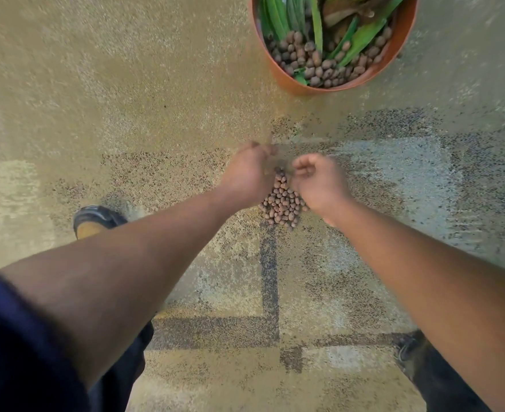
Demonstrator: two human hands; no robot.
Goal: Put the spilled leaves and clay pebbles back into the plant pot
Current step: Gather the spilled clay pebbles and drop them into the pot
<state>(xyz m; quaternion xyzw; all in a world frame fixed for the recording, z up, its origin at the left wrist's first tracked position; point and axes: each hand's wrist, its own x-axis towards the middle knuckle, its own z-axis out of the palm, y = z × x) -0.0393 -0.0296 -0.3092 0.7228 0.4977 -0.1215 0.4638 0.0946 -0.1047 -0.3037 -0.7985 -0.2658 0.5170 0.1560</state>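
Observation:
A heap of brown clay pebbles [281, 203] lies on the patterned carpet between my two hands. My left hand [246, 173] is on the left flank of the heap, fingers curled inward. My right hand [319, 179] is on the right flank, fingers curled too, with a few pebbles by its fingertips. Both hands cup the heap from the sides and hide part of it. The orange plant pot [293, 81] stands at the top, holding green leaves [361, 37] and more pebbles [322, 66].
Beige and dark-speckled carpet [126, 99] covers the floor. My left shoe [96, 220] is at the left, my right shoe [409, 349] at the lower right. A single pebble lies beside the pot's right side [399, 55].

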